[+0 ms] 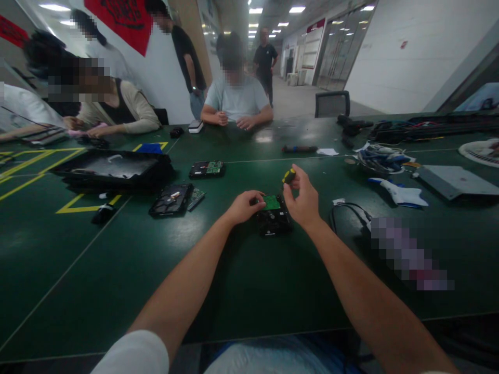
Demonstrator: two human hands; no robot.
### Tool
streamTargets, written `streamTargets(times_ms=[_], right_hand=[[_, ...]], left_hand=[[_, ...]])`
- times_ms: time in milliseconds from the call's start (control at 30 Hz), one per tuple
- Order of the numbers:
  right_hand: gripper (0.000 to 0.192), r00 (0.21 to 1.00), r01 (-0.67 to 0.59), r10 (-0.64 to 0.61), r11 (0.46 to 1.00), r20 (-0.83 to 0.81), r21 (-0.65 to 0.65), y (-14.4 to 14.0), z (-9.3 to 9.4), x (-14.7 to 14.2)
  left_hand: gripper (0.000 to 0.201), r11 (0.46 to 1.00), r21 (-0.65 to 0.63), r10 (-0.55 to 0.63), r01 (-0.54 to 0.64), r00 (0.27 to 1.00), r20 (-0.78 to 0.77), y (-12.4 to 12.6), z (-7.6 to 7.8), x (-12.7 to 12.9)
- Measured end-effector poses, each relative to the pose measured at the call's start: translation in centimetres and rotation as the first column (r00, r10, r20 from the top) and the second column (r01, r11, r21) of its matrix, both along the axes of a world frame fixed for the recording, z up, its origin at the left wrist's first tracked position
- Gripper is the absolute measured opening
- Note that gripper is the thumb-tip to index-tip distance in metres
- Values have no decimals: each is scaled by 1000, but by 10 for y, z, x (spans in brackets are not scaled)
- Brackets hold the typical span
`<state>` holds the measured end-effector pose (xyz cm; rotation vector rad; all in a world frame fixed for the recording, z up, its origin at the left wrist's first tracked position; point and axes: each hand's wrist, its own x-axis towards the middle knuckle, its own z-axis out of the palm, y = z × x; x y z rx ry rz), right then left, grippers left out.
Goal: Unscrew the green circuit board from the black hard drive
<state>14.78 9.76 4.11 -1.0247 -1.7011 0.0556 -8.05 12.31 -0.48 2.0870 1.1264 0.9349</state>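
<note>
One black drive [274, 221], green board [272, 202] up

Ceiling lights [289, 10] glare on the table [249, 280]; edges bend, faces pixelated.

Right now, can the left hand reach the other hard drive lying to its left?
Probably yes: the left hand rests on the drive with the green board, and bare table separates it from the other hard drive.

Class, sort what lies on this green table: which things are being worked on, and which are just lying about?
In use: hard drive under the left hand; screwdriver in the right hand.

Lying about: second drive, opened drive, black tray, cables, toy plane.
</note>
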Motion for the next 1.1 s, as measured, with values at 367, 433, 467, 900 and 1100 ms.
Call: streamTargets(times_ms=[367, 433, 467, 900, 1100], right_hand=[[53, 999, 19, -21, 999, 50, 33, -1, -1, 2], [56, 1000, 8, -8, 1000, 29, 26, 0, -1, 2], [57, 1000, 0, -1, 1000, 17, 20, 0, -2, 1], [69, 997, -12, 11, 1000, 71, 16, -3, 1, 0], [64, 994, -12, 9, 1000, 107, 20, -5, 3, 1]], left_hand=[[8, 1000, 12, 9, -9, 1000, -12, 2, -3, 0], [8, 1000, 15, 6, -5, 1000, -9, 2, -3, 0], [8, 1000, 17, 3, -3, 1000, -7, 2, -3, 0], [8, 1000, 27, 1, -1, 1000, -1, 1, -4, 0], [7, 1000, 18, 6, -6, 1000, 5, 1, -3, -1]])
